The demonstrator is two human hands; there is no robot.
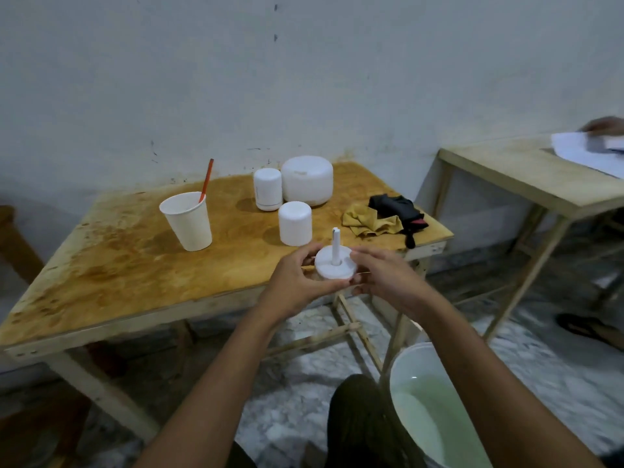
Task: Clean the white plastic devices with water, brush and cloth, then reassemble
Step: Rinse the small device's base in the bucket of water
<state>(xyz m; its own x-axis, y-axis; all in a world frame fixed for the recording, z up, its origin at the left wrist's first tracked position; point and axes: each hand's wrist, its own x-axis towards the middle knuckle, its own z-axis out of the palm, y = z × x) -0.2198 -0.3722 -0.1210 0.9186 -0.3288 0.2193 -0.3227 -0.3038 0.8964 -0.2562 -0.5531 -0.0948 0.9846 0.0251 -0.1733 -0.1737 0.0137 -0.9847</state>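
White plastic base disc (335,263), with a thin upright stem (336,246) at its centre, is held level between both hands just over the near edge of the wooden table (135,265). Left hand (297,282) grasps the disc's left rim with curled fingers. Right hand (381,278) pinches the right rim.

On the table beyond stand a white cap (294,223), a small white cylinder (267,189) and a large white dome (307,180), close together. A paper cup (187,221) to their left holds a red stick (206,179). A yellow cloth (371,222) and a black cloth (398,207) lie touching near the right edge. A bucket (401,366) of water stands on the floor, lower right.
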